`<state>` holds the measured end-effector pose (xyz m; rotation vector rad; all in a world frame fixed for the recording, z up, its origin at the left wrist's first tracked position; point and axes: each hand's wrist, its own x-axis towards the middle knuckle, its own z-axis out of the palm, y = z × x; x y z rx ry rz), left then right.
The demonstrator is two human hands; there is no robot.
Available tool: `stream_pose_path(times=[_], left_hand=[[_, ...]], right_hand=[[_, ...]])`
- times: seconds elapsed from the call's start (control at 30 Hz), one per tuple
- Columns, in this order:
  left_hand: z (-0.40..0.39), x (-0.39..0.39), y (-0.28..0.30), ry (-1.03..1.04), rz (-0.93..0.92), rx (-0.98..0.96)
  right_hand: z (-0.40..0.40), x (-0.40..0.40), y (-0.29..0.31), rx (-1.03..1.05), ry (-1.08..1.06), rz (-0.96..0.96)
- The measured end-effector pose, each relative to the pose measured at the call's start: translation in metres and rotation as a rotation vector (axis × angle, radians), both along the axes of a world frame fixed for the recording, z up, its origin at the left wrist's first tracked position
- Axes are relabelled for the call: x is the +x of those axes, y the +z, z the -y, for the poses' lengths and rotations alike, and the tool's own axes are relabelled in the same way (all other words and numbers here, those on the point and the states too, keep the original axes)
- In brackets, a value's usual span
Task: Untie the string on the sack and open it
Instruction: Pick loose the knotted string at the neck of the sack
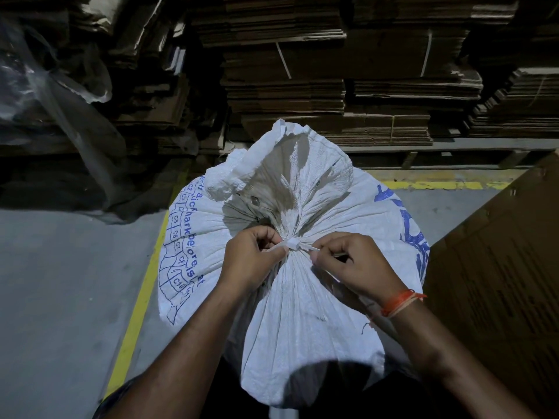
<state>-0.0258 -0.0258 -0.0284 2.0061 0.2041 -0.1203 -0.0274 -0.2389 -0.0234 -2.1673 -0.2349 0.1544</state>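
Right now my left grip (257, 255) pinches one end of the string (292, 245), thumb and curled fingers clamped on it just left of the knot, and my right grip (348, 261) pinches the other end just right of it. I hold both close to the knot so I can work it loose rather than tighten it, I judge. The string is wound round the gathered neck of the sack (290, 297), which stands upright before me on the floor (60, 282), its pleats running out from the tie and its loose top flaring up behind my hands. The knot looks tied yet, so the sack is not open. An orange thread (399, 302) circles my right wrist. A yellow line (142, 285) runs along the floor to the left, stacked flat cardboard (302, 71) rises behind, and a brown board (508, 267) leans on the right.
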Motion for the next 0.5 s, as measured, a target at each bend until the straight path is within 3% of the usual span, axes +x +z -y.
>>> stream_pose_path(times=[0.2,0.5], left_hand=[[0.0,0.0,0.001,0.002,-0.005,0.019],[0.009,-0.006,0.004,0.024,0.101,0.153]], right_hand=[[-0.016,0.001,-0.006,-0.003,-0.228,0.002],[-0.016,0.005,-0.013,-0.037,-0.206,-0.047]])
